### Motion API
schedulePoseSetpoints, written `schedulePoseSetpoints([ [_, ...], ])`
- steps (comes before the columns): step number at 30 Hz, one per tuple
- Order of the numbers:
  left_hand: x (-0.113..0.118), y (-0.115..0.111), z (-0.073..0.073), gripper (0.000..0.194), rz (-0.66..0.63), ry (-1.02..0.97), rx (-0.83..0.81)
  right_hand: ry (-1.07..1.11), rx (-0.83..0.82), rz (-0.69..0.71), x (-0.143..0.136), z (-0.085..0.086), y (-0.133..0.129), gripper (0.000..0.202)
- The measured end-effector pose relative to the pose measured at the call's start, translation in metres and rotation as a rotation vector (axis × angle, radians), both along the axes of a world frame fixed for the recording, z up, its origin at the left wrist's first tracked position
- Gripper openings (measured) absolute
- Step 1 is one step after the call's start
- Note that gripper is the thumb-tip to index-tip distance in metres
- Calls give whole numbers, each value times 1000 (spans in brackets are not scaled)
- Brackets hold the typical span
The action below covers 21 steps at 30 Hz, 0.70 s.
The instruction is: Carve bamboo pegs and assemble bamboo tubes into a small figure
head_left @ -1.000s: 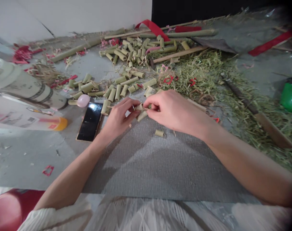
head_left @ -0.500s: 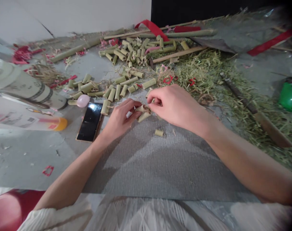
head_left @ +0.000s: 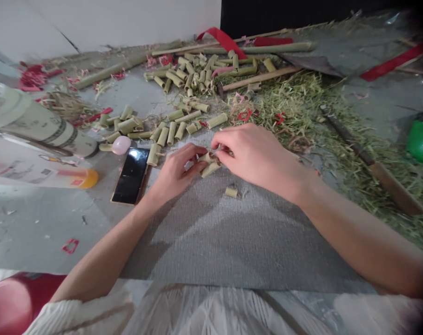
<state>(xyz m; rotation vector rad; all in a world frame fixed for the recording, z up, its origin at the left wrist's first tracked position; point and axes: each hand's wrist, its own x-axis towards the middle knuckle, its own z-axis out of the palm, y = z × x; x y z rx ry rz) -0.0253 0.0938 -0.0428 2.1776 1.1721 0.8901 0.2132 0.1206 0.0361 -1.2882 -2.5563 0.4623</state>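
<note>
My left hand [head_left: 181, 170] is closed around short hollow bamboo pieces [head_left: 210, 169], two of them showing side by side beyond its fingertips. Against their open ends, my right hand [head_left: 253, 158] has thumb and forefinger pinched together; whatever is between those fingertips is too small or hidden to name. Below the hands, a single short bamboo piece [head_left: 231, 192] lies on the grey textured mat [head_left: 239, 237]. Several more cut bamboo tubes [head_left: 171, 133] lie just beyond my left hand.
At the left are a phone [head_left: 130, 177], a pink balloon [head_left: 121, 145], a patterned tumbler [head_left: 40, 121] and a bottle with an orange cap [head_left: 89, 178]. Piled bamboo tubes [head_left: 188, 74] lie behind. On the right, a long-bladed knife [head_left: 372, 163] rests among bamboo shavings [head_left: 312, 97].
Almost nothing differs. The view has shifted very slightly, and my right fingertips have moved a little at the ends of the bamboo pieces. My left hand keeps its hold.
</note>
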Motion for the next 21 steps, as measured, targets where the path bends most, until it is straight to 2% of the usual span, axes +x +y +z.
schedulePoseSetpoints([
  [7, 1, 0, 2, 17, 7, 9, -13, 29, 5, 50, -1, 1, -1, 22],
  [13, 1, 0, 3, 21, 14, 34, -30, -17, 29, 4, 4, 0, 2, 14],
  [18, 4, 0, 1, 21, -9, 68, -47, -43, 14, 60, 1, -9, 4, 20],
  [21, 1, 0, 1, 21, -17, 125, -67, -102, 3, 39, 0, -15, 5, 20],
])
